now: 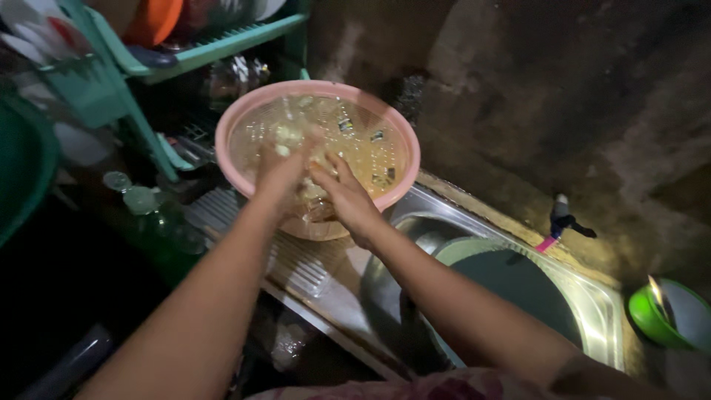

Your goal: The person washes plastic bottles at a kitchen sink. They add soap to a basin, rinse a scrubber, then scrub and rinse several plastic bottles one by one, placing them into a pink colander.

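Note:
A pink plastic basin full of soapy, cloudy water stands on the ridged metal drainboard beside the sink. Both my hands are in it. My left hand dips into the near side of the water, fingers together. My right hand lies next to it, fingers spread and touching the left. Something pale and clear sits between them under the water; I cannot tell what it is or which hand grips it.
A steel sink at the right holds a large grey-green bowl. Above it juts a tap from the dark wall. A green bowl stands far right. A green dish rack with dishes and bottles fills the left.

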